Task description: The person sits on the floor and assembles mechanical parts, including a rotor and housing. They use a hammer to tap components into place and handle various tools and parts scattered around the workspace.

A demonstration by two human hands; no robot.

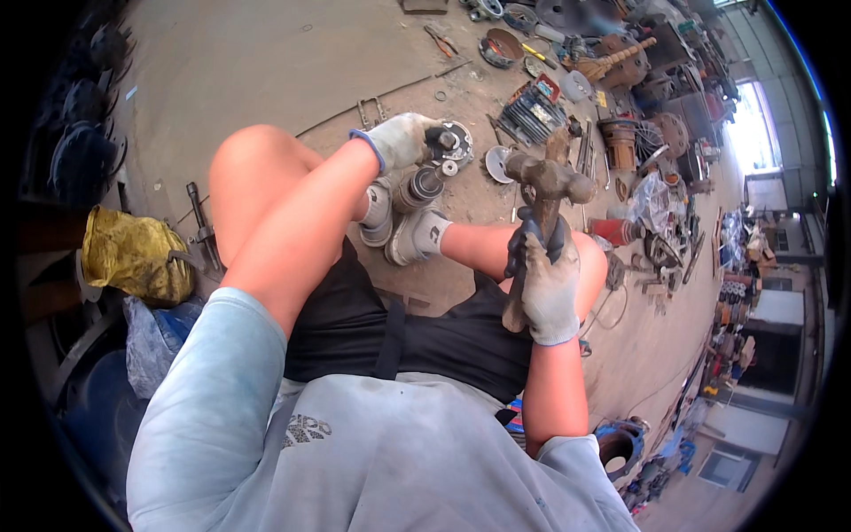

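Note:
My right hand (550, 285), in a pale glove with dark fingers, grips a hammer (554, 182) by its handle. The worn metal head is raised above my right knee. My left hand (401, 144), also gloved, is closed beside a round metal flange (458, 140) with holes around it. What lies inside its fingers is hidden. Just below, a stepped metal shaft part (420, 188) stands between my shoes. A small shiny ring face (449, 168) shows at its upper side. Near the hammer head, a silvery disc (499, 165) lies on the floor.
A finned motor housing (532, 113) sits beyond the hammer. Pliers (441, 40), a brown round pan (501, 48) and a broom (612, 62) lie farther off. Many machine parts crowd the right. At left are a yellow sack (137, 253) and a long metal bar tool (203, 226).

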